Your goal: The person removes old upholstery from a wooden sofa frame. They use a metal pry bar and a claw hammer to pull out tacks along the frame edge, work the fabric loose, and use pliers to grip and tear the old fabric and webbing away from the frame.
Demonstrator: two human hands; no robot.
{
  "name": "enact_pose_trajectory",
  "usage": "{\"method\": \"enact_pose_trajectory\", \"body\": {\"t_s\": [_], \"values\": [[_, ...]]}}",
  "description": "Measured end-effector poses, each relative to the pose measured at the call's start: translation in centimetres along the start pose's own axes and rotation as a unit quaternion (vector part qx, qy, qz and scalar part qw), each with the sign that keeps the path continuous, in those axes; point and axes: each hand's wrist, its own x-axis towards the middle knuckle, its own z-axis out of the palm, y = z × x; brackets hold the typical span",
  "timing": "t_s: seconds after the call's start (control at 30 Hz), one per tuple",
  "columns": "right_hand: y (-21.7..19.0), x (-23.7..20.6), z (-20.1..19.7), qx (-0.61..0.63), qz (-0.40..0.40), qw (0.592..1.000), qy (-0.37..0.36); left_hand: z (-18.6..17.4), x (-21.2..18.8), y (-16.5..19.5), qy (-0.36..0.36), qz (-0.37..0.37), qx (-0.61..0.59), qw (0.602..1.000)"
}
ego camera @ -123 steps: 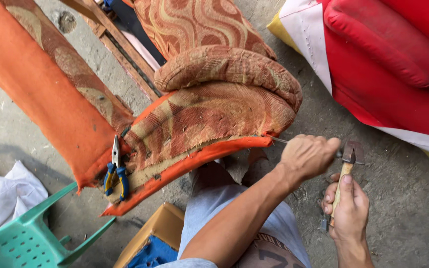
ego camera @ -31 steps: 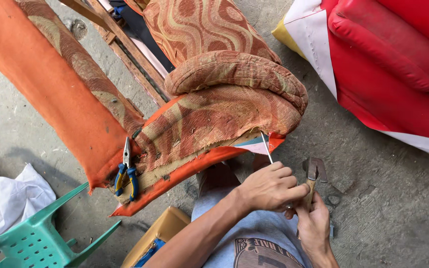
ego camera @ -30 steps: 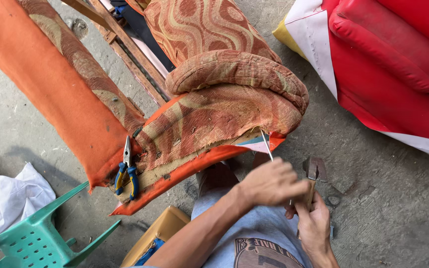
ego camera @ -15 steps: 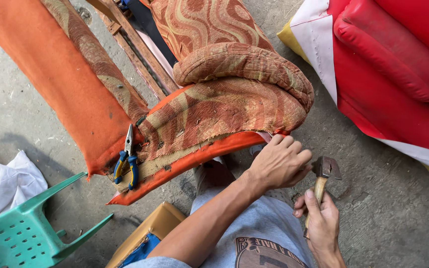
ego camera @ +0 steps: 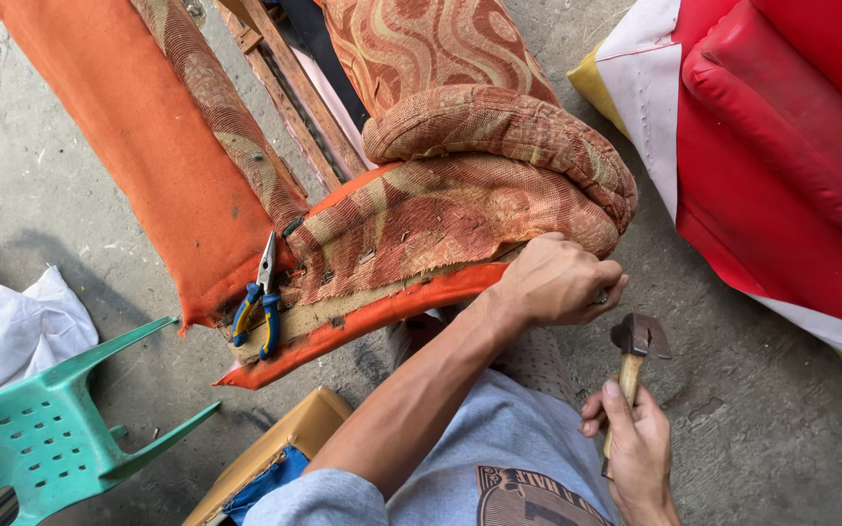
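Left hand (ego camera: 557, 282) closed at patterned sofa arm's (ego camera: 440, 224) frayed lower edge. Right hand (ego camera: 635, 448) gripping wooden-handled hammer (ego camera: 635, 341). Blue-yellow pliers (ego camera: 257, 297) resting near its left corner.

Bright even daylight, soft shadows, sharp focus throughout.

The left hand (ego camera: 559, 282) hides whatever small thing its fingers pinch.
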Motion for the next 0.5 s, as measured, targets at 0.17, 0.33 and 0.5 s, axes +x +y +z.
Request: {"method": "enact_pose_trajectory", "body": {"t_s": [0.17,0.33,0.5], "values": [[0.0,0.0,-0.7,-0.001,0.004,1.0,0.03,-0.5,0.8,0.3,-0.013,-0.018,0.002,1.0],[0.5,0.2,-1.4,0.008,-0.01,0.999,0.052,0.5,0.1,1.3,0.057,-0.04,0.029,0.997],[0.7,0.2,-1.7,0.017,0.02,0.998,0.063,3.0,-0.5,3.2,-0.032,-0.035,0.075,0.996]]}}
